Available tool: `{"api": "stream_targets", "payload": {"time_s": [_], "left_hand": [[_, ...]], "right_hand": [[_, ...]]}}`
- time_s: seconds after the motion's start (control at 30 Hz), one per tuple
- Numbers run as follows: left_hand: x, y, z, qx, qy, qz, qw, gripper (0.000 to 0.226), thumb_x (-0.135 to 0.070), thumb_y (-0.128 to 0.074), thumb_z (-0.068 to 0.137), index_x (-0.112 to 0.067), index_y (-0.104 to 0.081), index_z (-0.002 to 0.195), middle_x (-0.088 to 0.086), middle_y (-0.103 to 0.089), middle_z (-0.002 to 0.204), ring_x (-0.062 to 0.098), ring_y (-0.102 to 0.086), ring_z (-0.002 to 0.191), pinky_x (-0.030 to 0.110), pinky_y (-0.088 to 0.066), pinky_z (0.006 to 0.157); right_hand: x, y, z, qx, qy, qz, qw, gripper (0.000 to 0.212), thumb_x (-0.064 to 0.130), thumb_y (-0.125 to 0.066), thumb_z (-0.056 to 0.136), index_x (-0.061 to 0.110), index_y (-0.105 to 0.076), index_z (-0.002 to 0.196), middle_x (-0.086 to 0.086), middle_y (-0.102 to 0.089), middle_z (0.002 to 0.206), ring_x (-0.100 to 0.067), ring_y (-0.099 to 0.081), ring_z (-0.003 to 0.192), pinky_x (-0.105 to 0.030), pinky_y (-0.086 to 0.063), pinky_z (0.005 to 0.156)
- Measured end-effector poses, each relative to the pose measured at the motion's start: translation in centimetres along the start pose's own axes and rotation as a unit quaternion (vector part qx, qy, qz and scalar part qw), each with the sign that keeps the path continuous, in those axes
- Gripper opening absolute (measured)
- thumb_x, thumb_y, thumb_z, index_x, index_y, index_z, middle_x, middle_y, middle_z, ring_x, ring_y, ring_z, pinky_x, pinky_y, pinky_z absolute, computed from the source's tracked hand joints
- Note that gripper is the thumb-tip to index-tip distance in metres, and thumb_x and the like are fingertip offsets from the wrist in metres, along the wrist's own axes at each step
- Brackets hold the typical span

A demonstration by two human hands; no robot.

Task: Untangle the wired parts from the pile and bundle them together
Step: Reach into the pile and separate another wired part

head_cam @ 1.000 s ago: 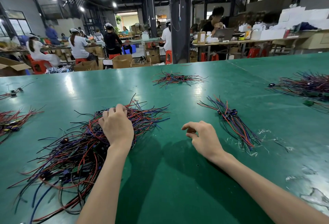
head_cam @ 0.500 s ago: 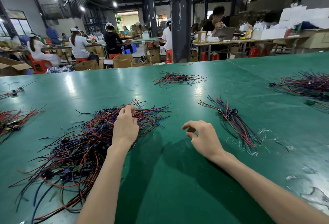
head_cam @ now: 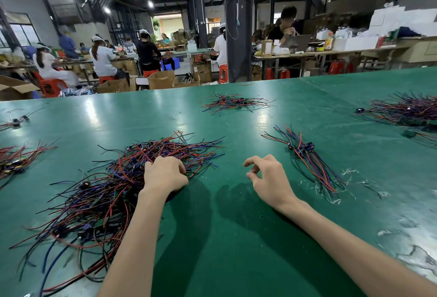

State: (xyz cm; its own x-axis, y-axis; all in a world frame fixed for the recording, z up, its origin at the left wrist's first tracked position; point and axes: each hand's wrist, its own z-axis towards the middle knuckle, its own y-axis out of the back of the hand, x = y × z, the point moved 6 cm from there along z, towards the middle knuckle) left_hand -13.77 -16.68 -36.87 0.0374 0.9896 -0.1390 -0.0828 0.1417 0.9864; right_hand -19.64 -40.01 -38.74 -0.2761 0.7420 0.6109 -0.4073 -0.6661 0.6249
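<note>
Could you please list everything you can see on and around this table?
tangled pile: one, red, blue and black, near left of table
sorted bundle: one, same colours, right of right hand
smaller wire piles: four, far centre, far right, two at left edge
plastic scraps: several, clear, beside sorted bundle
table: one, green
cardboard boxes: several, brown, beyond table
people: several, background benches
left hand: fingers curled into tangled pile
right hand: loosely curled, empty, over table

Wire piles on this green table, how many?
6: big pile under left hand, bundle beside right hand, centre pile beyond them, right-edge pile, left-edge pile, small far-left cluster; more may lie outside view.
</note>
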Motion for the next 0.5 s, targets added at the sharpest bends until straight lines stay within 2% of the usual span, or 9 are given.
{"api": "stream_targets", "payload": {"time_s": [0.07, 0.13, 0.2, 0.27, 0.37, 0.5], "left_hand": [[0.0, 0.1, -0.1, -0.008, 0.006, 0.003, 1.000, 0.021, -0.021, -0.066, 0.078, -0.032, -0.070, 0.095, -0.003, -0.068, 0.103, 0.021, -0.054, 0.108, 0.038, -0.035, 0.098], [0.1, 0.6, -0.1, -0.048, 0.026, -0.010, 0.998, 0.017, -0.020, -0.067, 0.080, -0.029, -0.072, 0.094, -0.001, -0.070, 0.101, 0.023, -0.058, 0.104, 0.036, -0.042, 0.094], [0.6, 1.3, -0.1, -0.095, 0.050, -0.033, 0.994, 0.013, -0.025, -0.070, 0.082, -0.027, -0.075, 0.094, 0.002, -0.071, 0.098, 0.025, -0.060, 0.102, 0.035, -0.046, 0.090], [1.0, 1.7, 0.0, -0.129, 0.063, -0.035, 0.989, 0.014, -0.030, -0.071, 0.084, -0.026, -0.073, 0.097, 0.003, -0.071, 0.098, 0.026, -0.058, 0.105, 0.037, -0.044, 0.093], [1.3, 1.7, 0.1, -0.113, 0.071, -0.010, 0.991, 0.015, -0.036, -0.072, 0.082, -0.027, -0.073, 0.094, 0.000, -0.071, 0.096, 0.024, -0.057, 0.106, 0.038, -0.037, 0.097], [1.0, 1.1, 0.1, -0.062, 0.074, 0.030, 0.995, 0.020, -0.039, -0.077, 0.075, -0.030, -0.071, 0.092, -0.001, -0.068, 0.101, 0.023, -0.054, 0.110, 0.036, -0.034, 0.097]], "right_hand": [[0.0, -0.1, 0.0, 0.002, 0.003, -0.002, 1.000, 0.023, 0.000, -0.063, 0.083, 0.014, -0.069, 0.099, 0.007, -0.053, 0.071, -0.011, -0.043, 0.082, -0.016, -0.026, 0.070], [-0.2, -0.2, 0.0, 0.008, 0.003, -0.007, 1.000, 0.022, 0.001, -0.063, 0.083, 0.016, -0.070, 0.099, 0.007, -0.058, 0.072, -0.011, -0.044, 0.080, -0.018, -0.027, 0.069], [-0.3, -0.3, 0.1, 0.012, -0.002, -0.010, 1.000, 0.022, 0.002, -0.063, 0.083, 0.017, -0.070, 0.098, 0.005, -0.062, 0.074, -0.012, -0.047, 0.080, -0.021, -0.032, 0.071], [-0.4, -0.4, 0.1, 0.015, -0.007, -0.013, 1.000, 0.022, 0.003, -0.064, 0.082, 0.018, -0.071, 0.097, 0.004, -0.065, 0.075, -0.015, -0.051, 0.080, -0.027, -0.039, 0.075], [-0.5, -0.6, 0.1, 0.017, -0.011, -0.010, 1.000, 0.022, 0.002, -0.064, 0.082, 0.017, -0.071, 0.097, 0.003, -0.065, 0.075, -0.015, -0.051, 0.078, -0.028, -0.039, 0.074], [-0.7, -0.7, 0.1, 0.020, -0.014, 0.005, 1.000, 0.022, 0.002, -0.065, 0.083, 0.018, -0.070, 0.098, -0.002, -0.062, 0.082, 0.002, -0.045, 0.072, -0.017, -0.027, 0.069]]}}
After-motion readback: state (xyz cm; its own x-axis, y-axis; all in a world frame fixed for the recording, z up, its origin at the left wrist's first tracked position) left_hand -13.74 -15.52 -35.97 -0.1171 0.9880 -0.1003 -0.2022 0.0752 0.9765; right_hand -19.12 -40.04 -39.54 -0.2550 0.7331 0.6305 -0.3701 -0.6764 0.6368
